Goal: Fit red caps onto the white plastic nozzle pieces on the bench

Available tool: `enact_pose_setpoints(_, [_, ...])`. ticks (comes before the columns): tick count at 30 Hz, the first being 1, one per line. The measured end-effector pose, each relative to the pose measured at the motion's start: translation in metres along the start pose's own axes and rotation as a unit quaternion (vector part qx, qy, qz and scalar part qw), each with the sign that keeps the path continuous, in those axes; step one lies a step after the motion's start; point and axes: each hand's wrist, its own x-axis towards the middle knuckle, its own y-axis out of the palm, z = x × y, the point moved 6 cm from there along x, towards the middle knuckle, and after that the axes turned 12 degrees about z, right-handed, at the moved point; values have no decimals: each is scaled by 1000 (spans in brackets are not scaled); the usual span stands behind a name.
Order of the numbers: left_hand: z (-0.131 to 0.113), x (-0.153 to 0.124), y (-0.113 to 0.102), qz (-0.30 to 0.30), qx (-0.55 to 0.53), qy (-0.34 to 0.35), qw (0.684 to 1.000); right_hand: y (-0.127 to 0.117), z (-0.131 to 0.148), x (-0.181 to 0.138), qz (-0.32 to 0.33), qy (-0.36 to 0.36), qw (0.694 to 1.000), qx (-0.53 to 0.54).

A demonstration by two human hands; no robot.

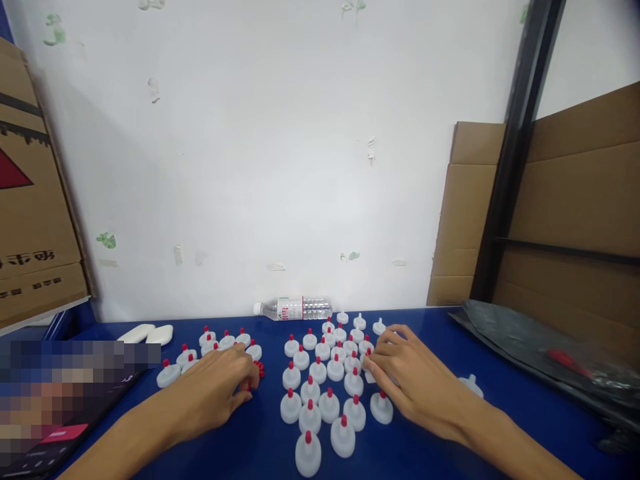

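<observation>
My left hand (227, 377) is at the left-centre of the blue table, fingers curled down beside a small heap of red tip caps (260, 369). Its fingertips are partly hidden, and what they hold cannot be made out. My right hand (405, 367) is at the right edge of the main group, its fingers closed around a white nozzle cap (370, 377) that they mostly cover. Several white nozzle caps with red tips (329, 405) stand upright between my hands. More capped ones (169, 375) stand behind my left hand. At the back, a few nozzle caps (359, 322) have bare white spouts.
A clear plastic bottle (303, 309) lies against the wall. Two white rounded pieces (160, 335) and a dark device with a blurred screen (65, 427) are at left. A bare nozzle cap (471, 385) sits beyond my right wrist. A grey plastic bag (530, 347) lies at right, near cardboard (463, 220).
</observation>
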Motion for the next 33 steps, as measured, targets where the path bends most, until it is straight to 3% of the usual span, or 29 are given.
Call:
enact_pose_setpoints(9, [1, 2, -1, -24, -3, 30, 999, -4, -4, 0, -18, 2, 1000, -14])
enact_pose_setpoints(16, [7, 0, -4, -11, 5, -15, 1000, -23, -45, -5, -23, 106, 993, -39])
enact_pose_setpoints(21, [9, 2, 1, -17, 4, -5, 1000, -9, -68, -13, 34, 141, 989, 21])
enact_pose_setpoints(28, [-1, -1, -1, -35, -9, 6, 999, 18, -62, -14, 61, 108, 992, 26])
enact_pose_setpoints(33, [-17, -4, -17, -84, 2, 28, 996, -3, -57, -10, -14, 134, 990, 48])
